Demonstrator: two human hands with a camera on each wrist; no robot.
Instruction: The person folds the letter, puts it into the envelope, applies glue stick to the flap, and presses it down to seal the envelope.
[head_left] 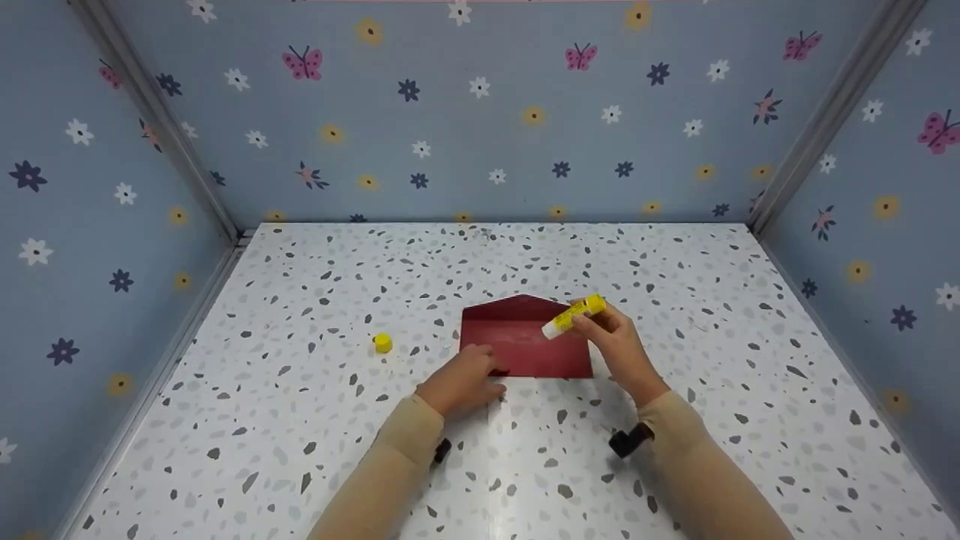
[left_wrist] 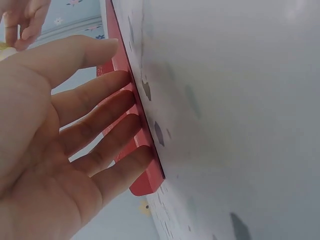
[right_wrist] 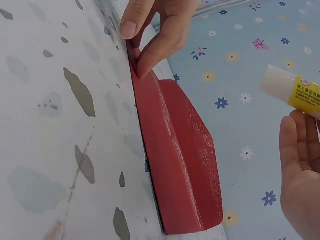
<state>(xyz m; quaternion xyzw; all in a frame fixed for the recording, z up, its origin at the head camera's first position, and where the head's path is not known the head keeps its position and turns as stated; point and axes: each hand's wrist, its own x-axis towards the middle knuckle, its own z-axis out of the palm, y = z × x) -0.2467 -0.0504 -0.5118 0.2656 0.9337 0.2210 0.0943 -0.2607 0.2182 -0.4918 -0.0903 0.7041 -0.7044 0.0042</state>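
Observation:
A red paper envelope (head_left: 525, 352) lies on the table with its flap (head_left: 517, 309) raised at the far side. Whitish streaks show on the flap (right_wrist: 202, 150) and along its fold in the right wrist view. My left hand (head_left: 466, 379) touches the envelope's near left part, its fingers (left_wrist: 100, 117) fairly straight in the left wrist view. My right hand (head_left: 619, 345) grips a yellow glue stick (head_left: 576, 316) above the envelope's right side. The glue stick's white end (right_wrist: 277, 82) is uncovered and tilts down to the left, apart from the paper.
A small yellow cap (head_left: 383, 343) stands on the speckled white tabletop (head_left: 315, 420), left of the envelope. Blue flowered panels (head_left: 495, 135) wall the table at the back and both sides. Black wrist devices (head_left: 628, 441) hang under both sleeves.

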